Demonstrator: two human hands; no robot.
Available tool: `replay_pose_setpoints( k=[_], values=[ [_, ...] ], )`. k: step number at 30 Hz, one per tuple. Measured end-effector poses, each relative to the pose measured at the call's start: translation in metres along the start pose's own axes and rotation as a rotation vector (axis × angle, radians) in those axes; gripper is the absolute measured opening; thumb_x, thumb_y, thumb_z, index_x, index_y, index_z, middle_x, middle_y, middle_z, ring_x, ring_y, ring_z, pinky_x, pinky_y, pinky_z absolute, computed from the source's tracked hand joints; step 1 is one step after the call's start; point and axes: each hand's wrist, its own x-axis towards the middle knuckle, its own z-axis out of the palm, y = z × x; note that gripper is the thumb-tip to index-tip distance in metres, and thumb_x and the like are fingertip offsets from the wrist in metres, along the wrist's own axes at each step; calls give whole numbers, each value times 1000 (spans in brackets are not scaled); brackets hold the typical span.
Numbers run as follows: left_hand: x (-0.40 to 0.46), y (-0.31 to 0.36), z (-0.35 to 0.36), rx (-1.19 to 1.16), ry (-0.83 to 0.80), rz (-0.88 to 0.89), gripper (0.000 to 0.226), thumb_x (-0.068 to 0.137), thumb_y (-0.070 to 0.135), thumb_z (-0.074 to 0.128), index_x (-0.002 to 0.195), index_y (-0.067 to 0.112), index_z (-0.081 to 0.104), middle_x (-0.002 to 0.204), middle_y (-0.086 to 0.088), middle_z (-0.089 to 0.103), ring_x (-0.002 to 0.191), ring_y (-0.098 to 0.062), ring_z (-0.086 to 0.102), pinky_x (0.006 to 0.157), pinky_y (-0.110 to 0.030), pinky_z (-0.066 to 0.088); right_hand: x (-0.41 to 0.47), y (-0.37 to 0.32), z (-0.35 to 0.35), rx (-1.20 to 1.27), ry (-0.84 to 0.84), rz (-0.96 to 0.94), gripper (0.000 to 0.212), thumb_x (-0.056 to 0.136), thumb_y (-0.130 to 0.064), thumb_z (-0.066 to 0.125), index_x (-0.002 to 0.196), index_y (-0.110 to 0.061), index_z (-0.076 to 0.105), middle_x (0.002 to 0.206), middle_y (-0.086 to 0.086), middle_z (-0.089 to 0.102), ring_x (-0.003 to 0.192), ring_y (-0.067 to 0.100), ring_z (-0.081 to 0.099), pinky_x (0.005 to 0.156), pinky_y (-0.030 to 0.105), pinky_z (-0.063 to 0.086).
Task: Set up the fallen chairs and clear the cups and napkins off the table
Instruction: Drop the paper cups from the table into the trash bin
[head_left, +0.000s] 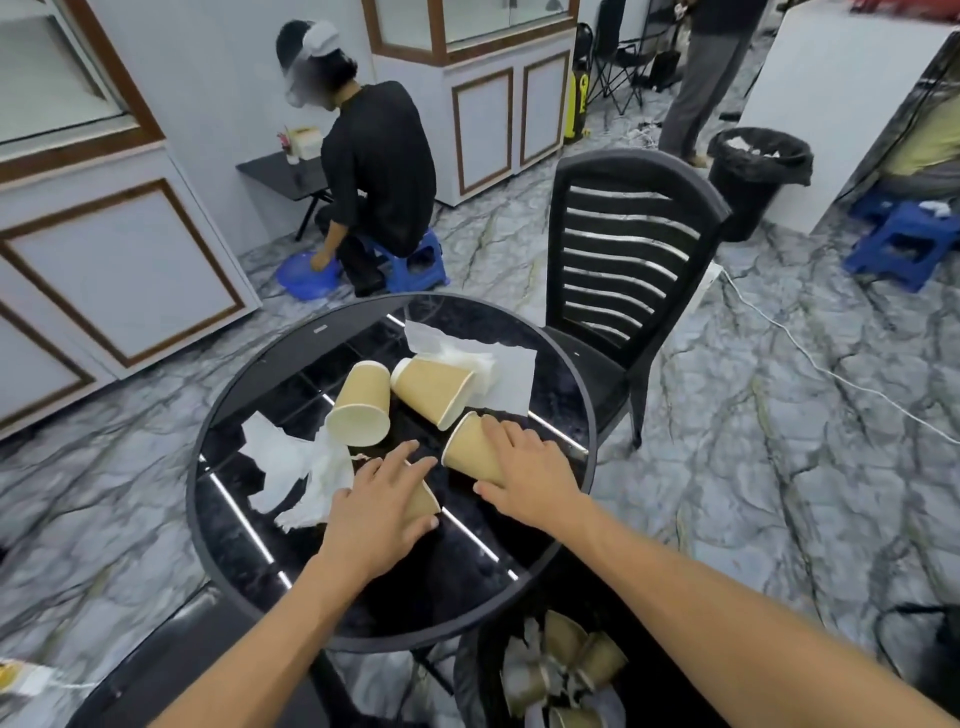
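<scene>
On the round black glass table (244, 540) lie several tan paper cups on their sides. My left hand (382, 501) rests on top of one cup (423, 501), which it mostly hides. My right hand (527, 475) covers another cup (470, 449) at the table's right. Two more cups (361, 402) (434, 392) lie further back in the middle. One crumpled white napkin (298, 467) sits left of my left hand, another napkin (483, 366) at the far side. A black slatted chair (623, 260) stands upright beyond the table.
A bin (563, 670) with cups and paper in it stands below the table's near edge. A second black bin (756, 176) is at the back right. A person sits on a blue stool (415, 262) behind the table; another person stands far back. A white cable (831, 374) crosses the floor.
</scene>
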Motion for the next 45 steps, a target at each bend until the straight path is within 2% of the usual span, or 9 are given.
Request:
replay_pose_setpoints(
  k=[5, 10, 22, 27, 31, 35, 41, 45],
  values=[
    [0, 1, 1, 47, -6, -12, 89, 78, 52, 74, 149, 45, 22, 166, 6, 1, 143, -23, 32, 94, -42, 51, -7, -4, 7, 29, 28, 25, 89, 87, -52, 59, 152, -16, 12, 137, 8, 42, 114, 32, 49, 85, 43, 49],
    [-6, 16, -1, 11, -8, -42, 86, 79, 45, 75, 148, 41, 24, 166, -3, 3, 142, -26, 36, 94, -41, 51, -28, 6, 6, 72, 56, 43, 88, 87, -53, 57, 152, -16, 12, 136, 8, 43, 112, 32, 49, 85, 43, 50],
    [-19, 96, 3, -47, -7, 77, 84, 80, 47, 72, 146, 41, 22, 166, -2, 3, 142, -27, 34, 96, -46, 50, -118, 68, -17, 115, 97, 186, 82, 85, -51, 59, 149, -20, 19, 135, 3, 45, 112, 27, 51, 82, 40, 52],
    [-25, 129, 10, -107, -3, 116, 91, 79, 48, 73, 150, 34, 18, 165, -5, 7, 140, -27, 38, 93, -42, 51, -154, 89, -20, 121, 100, 245, 80, 85, -51, 59, 148, -20, 21, 136, 3, 45, 114, 28, 51, 83, 43, 52],
    [-34, 157, 17, -175, -7, 138, 98, 78, 49, 74, 153, 29, 15, 166, -4, 7, 143, -25, 35, 97, -41, 52, -184, 101, -21, 97, 96, 292, 80, 85, -51, 59, 149, -19, 22, 136, 3, 46, 115, 27, 51, 86, 40, 50],
    [-40, 183, 27, -215, -22, 186, 104, 77, 49, 75, 155, 23, 11, 167, -1, 7, 147, -22, 29, 102, -38, 48, -212, 112, -14, 90, 70, 334, 82, 84, -53, 58, 149, -19, 21, 134, 3, 47, 115, 27, 51, 91, 38, 50],
    [-48, 205, 50, -215, -61, 219, 104, 77, 50, 74, 155, 23, 11, 166, 0, 7, 147, -21, 29, 105, -37, 45, -235, 124, 6, 72, 34, 370, 82, 81, -54, 57, 147, -20, 22, 130, 5, 49, 111, 29, 54, 85, 41, 52],
    [-50, 207, 78, -205, -100, 204, 105, 77, 52, 74, 155, 22, 10, 166, 0, 6, 149, -19, 25, 106, -36, 45, -241, 126, 27, 89, 9, 377, 83, 84, -54, 56, 149, -19, 19, 136, 4, 46, 115, 29, 53, 90, 41, 48]
  ],
)
